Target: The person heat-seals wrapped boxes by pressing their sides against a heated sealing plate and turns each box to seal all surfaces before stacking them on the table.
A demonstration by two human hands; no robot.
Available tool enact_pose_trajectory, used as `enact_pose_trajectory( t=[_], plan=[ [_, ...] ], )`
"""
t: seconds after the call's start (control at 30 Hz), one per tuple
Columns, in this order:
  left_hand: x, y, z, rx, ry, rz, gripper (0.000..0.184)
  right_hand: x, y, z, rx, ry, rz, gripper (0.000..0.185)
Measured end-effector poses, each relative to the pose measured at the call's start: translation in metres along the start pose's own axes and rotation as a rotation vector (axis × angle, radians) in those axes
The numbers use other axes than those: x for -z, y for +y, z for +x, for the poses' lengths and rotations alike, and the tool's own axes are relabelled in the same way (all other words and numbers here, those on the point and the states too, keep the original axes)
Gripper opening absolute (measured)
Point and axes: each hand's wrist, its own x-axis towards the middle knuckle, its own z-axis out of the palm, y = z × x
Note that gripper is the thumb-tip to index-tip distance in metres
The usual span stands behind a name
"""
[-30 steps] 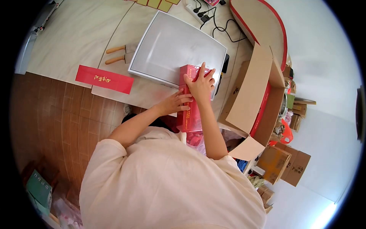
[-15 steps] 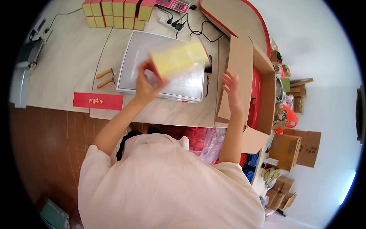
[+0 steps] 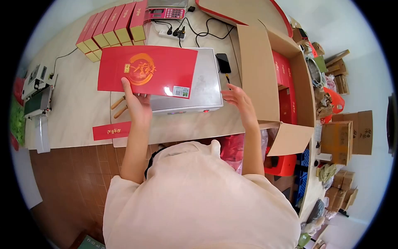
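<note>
My left hand (image 3: pixel 139 106) grips a red gift box (image 3: pixel 168 68) at its near edge, the thumb lying on the broad face. That face bears gold lettering, a round gold emblem and a small label with a code; the box's other sides are hidden. Beneath it is a flat, metal-topped machine (image 3: pixel 203 89) with a lit red switch on its front. To the right of the machine, my right hand (image 3: pixel 240 101) hangs open and holds nothing, fingers loosely stretched. A flat red strip (image 3: pixel 112 130) with gold writing lies near the table's front edge, beside two wooden handles (image 3: pixel 119 107).
Stacked red-and-yellow boxes (image 3: pixel 118 25) stand at the back left. An open carton (image 3: pixel 259 74) on the right contains red boxes (image 3: pixel 287 103). Behind the machine are a phone (image 3: pixel 223 63), a power strip (image 3: pixel 172 35) with cables and a pink-keyed scale (image 3: pixel 168 13).
The box in my left hand has turned from its yellow side to its red printed face and shifted left. My right hand has come lower and inward. The view has swung too.
</note>
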Motion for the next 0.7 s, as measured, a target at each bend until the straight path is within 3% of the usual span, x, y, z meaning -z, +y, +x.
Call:
enact_pose_trajectory(
  t=[0.13,0.27,0.4,0.5,0.57,0.6,0.63,0.67,0.7],
  plan=[
    [-0.005,-0.005,-0.008,-0.093,-0.041,0.043,0.061,-0.019,-0.008,0.008,0.041,-0.131,0.033,0.052],
    [-0.016,-0.007,-0.017,-0.191,-0.052,0.078,0.059,-0.043,-0.012,0.007,0.085,-0.248,-0.001,0.057],
    [-0.013,-0.012,-0.015,-0.221,-0.028,0.075,0.059,-0.049,-0.010,0.020,0.158,-0.253,-0.006,0.057],
    [-0.003,-0.025,-0.015,-0.373,-0.050,0.130,0.067,-0.039,-0.009,0.032,0.175,-0.163,0.040,0.057],
    [0.007,-0.039,-0.020,-0.479,-0.004,0.434,0.061,-0.031,-0.017,0.035,0.151,-0.115,0.114,0.057],
    [0.008,-0.043,-0.025,-0.523,-0.143,0.489,0.069,-0.027,-0.019,0.036,0.167,-0.089,0.012,0.052],
    [0.012,-0.049,-0.024,-0.522,-0.131,0.487,0.069,-0.023,-0.022,0.038,0.163,-0.099,0.007,0.052],
    [0.021,-0.061,-0.021,-0.891,-0.188,0.734,0.075,-0.019,-0.025,0.038,0.092,-0.094,0.091,0.056],
    [0.024,-0.061,-0.022,-0.887,-0.170,0.734,0.075,-0.015,-0.028,0.038,0.018,-0.090,0.172,0.060]
  ],
)
